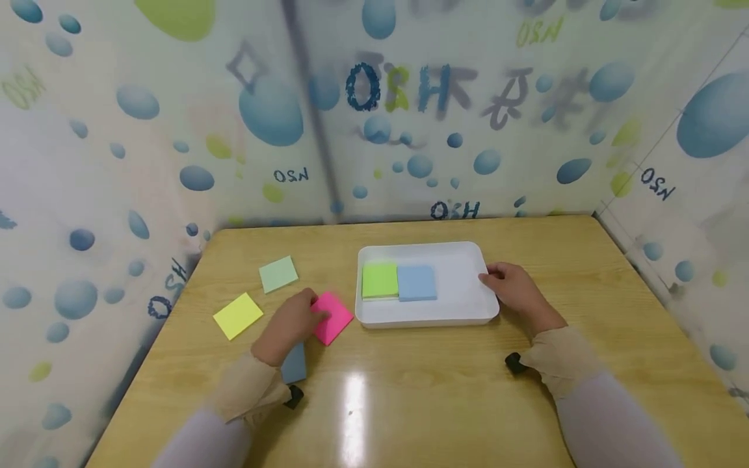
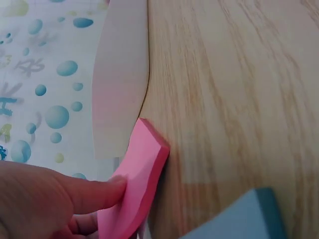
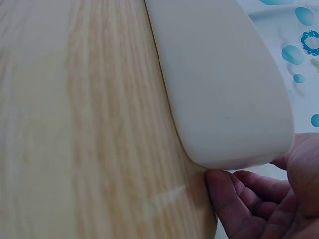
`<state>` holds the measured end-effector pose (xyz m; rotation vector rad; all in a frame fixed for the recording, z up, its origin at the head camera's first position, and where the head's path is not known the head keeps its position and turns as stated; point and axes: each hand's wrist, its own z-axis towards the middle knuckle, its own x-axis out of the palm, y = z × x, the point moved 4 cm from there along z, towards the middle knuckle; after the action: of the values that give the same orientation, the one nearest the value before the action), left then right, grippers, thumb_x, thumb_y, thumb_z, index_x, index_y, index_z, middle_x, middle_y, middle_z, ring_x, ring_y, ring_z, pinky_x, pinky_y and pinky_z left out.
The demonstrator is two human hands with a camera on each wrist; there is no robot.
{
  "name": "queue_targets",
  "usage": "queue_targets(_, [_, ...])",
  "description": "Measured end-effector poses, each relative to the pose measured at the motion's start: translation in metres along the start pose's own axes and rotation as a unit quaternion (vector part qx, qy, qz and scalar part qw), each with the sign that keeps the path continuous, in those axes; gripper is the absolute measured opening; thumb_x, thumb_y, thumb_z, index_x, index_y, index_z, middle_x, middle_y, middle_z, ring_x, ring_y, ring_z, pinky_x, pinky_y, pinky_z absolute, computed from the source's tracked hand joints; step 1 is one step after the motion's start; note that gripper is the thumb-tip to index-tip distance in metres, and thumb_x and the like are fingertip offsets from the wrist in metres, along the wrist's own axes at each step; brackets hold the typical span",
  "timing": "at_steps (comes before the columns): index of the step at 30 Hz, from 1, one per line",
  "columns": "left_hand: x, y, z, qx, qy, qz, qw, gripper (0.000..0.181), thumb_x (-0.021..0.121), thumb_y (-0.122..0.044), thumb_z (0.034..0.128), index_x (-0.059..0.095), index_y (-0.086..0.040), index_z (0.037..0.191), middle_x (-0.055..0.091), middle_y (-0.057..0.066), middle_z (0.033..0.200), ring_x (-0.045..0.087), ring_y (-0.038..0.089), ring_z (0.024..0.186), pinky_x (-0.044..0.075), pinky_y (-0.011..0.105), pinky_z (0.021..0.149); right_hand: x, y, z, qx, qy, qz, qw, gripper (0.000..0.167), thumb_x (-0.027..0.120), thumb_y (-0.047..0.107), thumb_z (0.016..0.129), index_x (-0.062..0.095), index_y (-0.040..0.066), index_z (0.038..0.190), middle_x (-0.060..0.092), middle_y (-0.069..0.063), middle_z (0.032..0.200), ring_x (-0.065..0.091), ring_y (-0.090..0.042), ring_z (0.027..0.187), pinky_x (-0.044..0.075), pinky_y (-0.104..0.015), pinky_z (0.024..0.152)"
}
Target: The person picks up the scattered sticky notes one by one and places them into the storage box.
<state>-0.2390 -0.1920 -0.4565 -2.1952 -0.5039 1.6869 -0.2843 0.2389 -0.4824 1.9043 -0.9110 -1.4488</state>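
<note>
Tray (image 1: 459, 281) roomy rightward, pink pad (image 1: 335, 320) beside edge

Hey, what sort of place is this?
Perhaps a small indoor booth or work corner: a wood-grain table enclosed by bubble-patterned wall covering, with a white tray and a pink sticky-note pad on it.

Wood tbl (image 1: 421, 390) w/ bright glare streak (image 1: 353, 416) near ctr. White backdrop (image 1: 240, 201) far, L & R: blue & green drops (image 1: 272, 116), blue/green lettering (image 1: 398, 88) far ctr., dark vert. band (image 1: 321, 149) L of it.
</note>
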Motion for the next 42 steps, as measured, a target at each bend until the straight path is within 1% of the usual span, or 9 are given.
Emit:
queue_targets(5, [0.005,0.007,-0.019,0.018,-0.029,-0.032,0.9989,0.022,0.063,-0.019,0.1026,0.063,0.000,0.113,0.064,0.009,0.091,0.056,0.019,0.076,0.046,0.030,0.063,0.019,-0.014,-0.012,0.014,0.005,-0.008,0.9998,0.056,0.055,0.035,0.107,0.050,-0.003,0.148,0.056,-0.027,0.144,0.055,-0.038,0.125,0.048,-0.053,0.108])
queue_targets(11, [-0.001,0.003,-0.030,0.025,-0.084,-0.092,0.9919,0.019,0.059,-0.016,0.1024,0.060,0.001,0.111,0.063,0.012,0.094,0.054,0.019,0.075,0.045,0.030,0.063,0.029,-0.024,-0.026,0.015,0.007,-0.021,0.9997,0.054,0.056,0.033,0.107,0.052,-0.005,0.145,0.060,-0.026,0.137,0.058,-0.036,0.117,0.051,-0.050,0.101])
queue_targets(13, [-0.004,0.000,-0.030,0.018,-0.098,-0.122,0.9876,0.021,0.058,-0.017,0.1032,0.059,0.000,0.115,0.063,0.013,0.098,0.055,0.020,0.076,0.045,0.030,0.065,0.029,-0.026,-0.028,0.012,0.009,-0.021,0.9997,0.054,0.056,0.032,0.107,0.052,-0.006,0.144,0.060,-0.027,0.137,0.059,-0.036,0.117,0.051,-0.050,0.100])
queue_targets(17, [-0.011,-0.014,-0.025,0.023,-0.123,-0.184,0.9749,0.025,0.057,-0.018,0.1039,0.060,0.000,0.120,0.066,0.016,0.106,0.061,0.023,0.085,0.049,0.029,0.069,0.026,-0.024,-0.028,0.004,0.002,-0.017,0.9999,0.055,0.056,0.034,0.107,0.053,-0.006,0.144,0.059,-0.028,0.139,0.058,-0.038,0.119,0.051,-0.052,0.102])
queue_targets(23, [-0.013,-0.038,-0.012,0.037,-0.136,-0.246,0.9588,0.025,0.061,-0.019,0.1026,0.063,-0.002,0.121,0.068,0.016,0.108,0.063,0.026,0.092,0.052,0.028,0.073,0.022,-0.020,-0.020,0.006,0.002,-0.013,0.9999,0.053,0.056,0.034,0.106,0.054,-0.003,0.145,0.059,-0.025,0.142,0.057,-0.036,0.121,0.050,-0.051,0.105])
queue_targets(27, [-0.010,-0.055,0.001,0.034,-0.121,-0.296,0.9468,0.025,0.063,-0.019,0.1018,0.065,-0.001,0.119,0.068,0.015,0.107,0.063,0.024,0.095,0.052,0.028,0.077,0.016,-0.016,-0.014,0.000,-0.003,-0.009,0.9999,0.053,0.056,0.034,0.107,0.053,-0.004,0.145,0.058,-0.026,0.141,0.057,-0.036,0.120,0.050,-0.050,0.104])
queue_targets(31, [0.000,-0.069,0.016,0.013,-0.069,-0.353,0.9329,0.025,0.065,-0.017,0.1007,0.066,-0.001,0.120,0.068,0.015,0.110,0.065,0.023,0.096,0.054,0.028,0.080,0.011,-0.013,-0.009,0.003,-0.004,-0.014,0.9999,0.054,0.056,0.034,0.107,0.051,-0.003,0.147,0.057,-0.026,0.143,0.056,-0.036,0.123,0.049,-0.051,0.106])
queue_targets(36, [0.010,-0.084,0.034,-0.014,-0.005,-0.392,0.9198,0.029,0.067,-0.016,0.0987,0.065,-0.002,0.123,0.067,0.014,0.119,0.067,0.020,0.098,0.058,0.030,0.085,0.004,-0.005,-0.002,-0.010,-0.004,-0.013,0.9999,0.054,0.055,0.034,0.107,0.051,-0.003,0.146,0.057,-0.026,0.143,0.056,-0.036,0.122,0.049,-0.050,0.105])
queue_targets(42, [0.019,-0.106,0.047,-0.022,0.043,-0.431,0.9011,0.032,0.068,-0.013,0.0981,0.063,0.001,0.126,0.065,0.016,0.123,0.068,0.019,0.095,0.059,0.030,0.087,-0.001,0.002,0.001,-0.021,-0.008,-0.028,0.9994,0.053,0.055,0.032,0.108,0.052,-0.004,0.146,0.059,-0.026,0.139,0.057,-0.036,0.119,0.050,-0.048,0.101])
